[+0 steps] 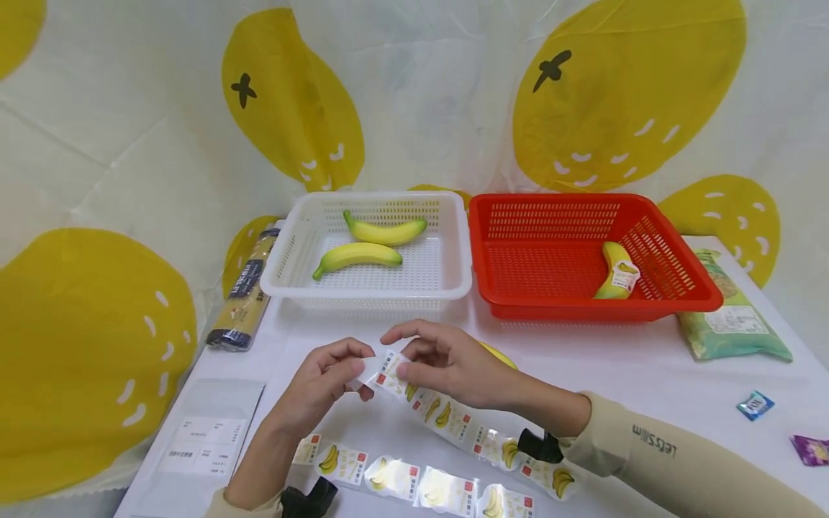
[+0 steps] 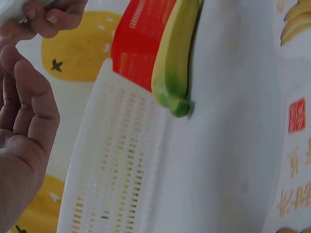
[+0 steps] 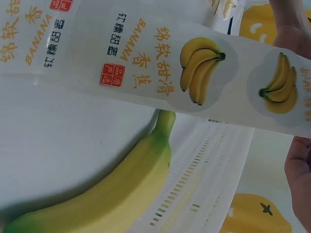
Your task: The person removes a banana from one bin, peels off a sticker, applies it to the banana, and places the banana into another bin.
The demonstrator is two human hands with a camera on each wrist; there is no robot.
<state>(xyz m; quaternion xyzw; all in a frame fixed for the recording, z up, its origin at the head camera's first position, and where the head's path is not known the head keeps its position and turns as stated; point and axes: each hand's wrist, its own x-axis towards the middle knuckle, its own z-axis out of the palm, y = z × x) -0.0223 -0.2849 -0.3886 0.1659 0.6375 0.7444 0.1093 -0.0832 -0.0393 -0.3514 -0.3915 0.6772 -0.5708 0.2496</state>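
My left hand [image 1: 324, 385] pinches the white end of a strip of banana stickers [image 1: 447, 419] between thumb and fingers. Close by on its right, my right hand [image 1: 453, 363] holds the same strip near that end, thumb on the printed face and index finger raised. From there the strip slants down to the right, under the right wrist. Its banana pictures and red squares show large in the right wrist view. A yellow-green banana [image 3: 121, 179] lies on the white table behind the strip; the head view shows only a bit of it past the right hand.
At the back stand a white basket [image 1: 365, 293] with two bananas and a red basket [image 1: 583, 311] with one stickered banana. A pasta packet [image 1: 245, 288] lies left, a green bag [image 1: 732, 316] right. More stickers [image 1: 391, 478] lie in front; small wrappers [image 1: 755, 405] lie right.
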